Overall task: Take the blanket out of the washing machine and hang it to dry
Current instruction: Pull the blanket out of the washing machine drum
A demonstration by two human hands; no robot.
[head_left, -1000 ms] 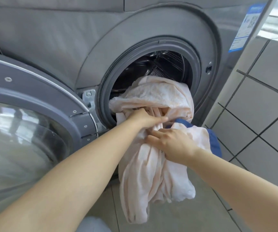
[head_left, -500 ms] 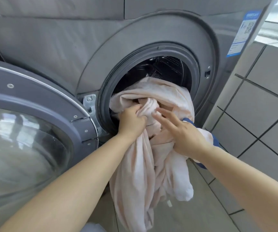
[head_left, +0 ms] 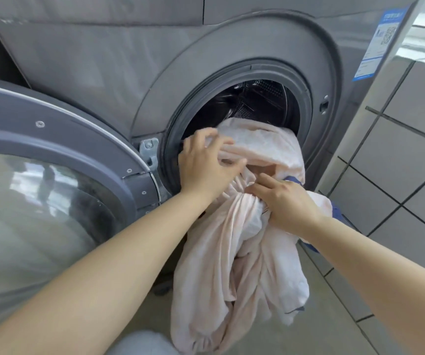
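Hanging half out of the washing machine (head_left: 155, 73): pale pink blanket (head_left: 231, 252), upper part draping over the grey door seal (head_left: 173, 139), lower bulk trailing down in long folds toward the tiled floor (head_left: 334, 316), lowest fold passing out of frame. Left hand (head_left: 201, 167) reaching into the drum mouth, grip curling loosely over a top fold, fingers half spread and pinching cloth at the rim. Right hand (head_left: 288, 201) lower, grip closing on a bunched rope of fabric just below the opening. Judging by the deep, limp folds: soft, no stiffness at all, probably damp and therefore heavier than looking, clinging to itself and likely dragging on the seal. Not fragile, not slippery, but bulky; single-point holds probably only stretching it out longer. Better taking hold at gathered bundles near the drum lip, hauling hand over hand, then collecting the hanging tail before it meets the floor. Hard to make out: how much blanket is remaining inside the drum (head_left: 252, 103), dark behind the cloth; whether the blue edging (head_left: 292, 179) beside the right hand belongs to the blanket's reverse or to a separate item; right fingertips, buried in fabric. Open door (head_left: 52, 149) crowding the left side. No drying rack or line showing anywhere.
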